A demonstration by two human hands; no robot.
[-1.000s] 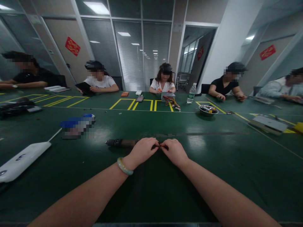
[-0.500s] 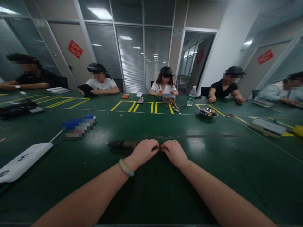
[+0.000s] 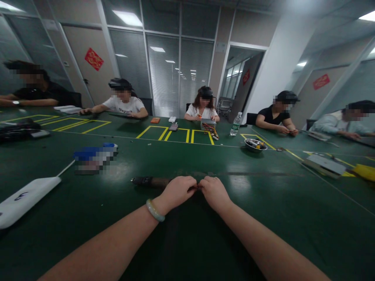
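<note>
My left hand (image 3: 180, 190), with a pale green bangle (image 3: 154, 210) at the wrist, is closed near the middle of the green table (image 3: 187, 238). My right hand (image 3: 215, 193) faces it, also closed, and the fingertips of the two almost meet. Whatever they pinch between them is small, dark and mostly hidden. A dark, rod-shaped tool (image 3: 150, 182) with a narrow tip at its left end lies on the table. Its right end disappears behind my left hand, and I cannot tell whether that hand touches it.
To the left lie a white power strip (image 3: 27, 201) and a blurred blue-and-white pack (image 3: 95, 158). Farther off stand a metal bowl (image 3: 247, 146) of small parts, a water bottle (image 3: 235, 125) and a grey box (image 3: 207, 123) with wires. Several people sit across the table.
My hands stay together in nearly the same pose. The view has shifted slightly. Across the table, the second person from the left has lowered a dark tablet-like panel and reached an arm sideways.
</note>
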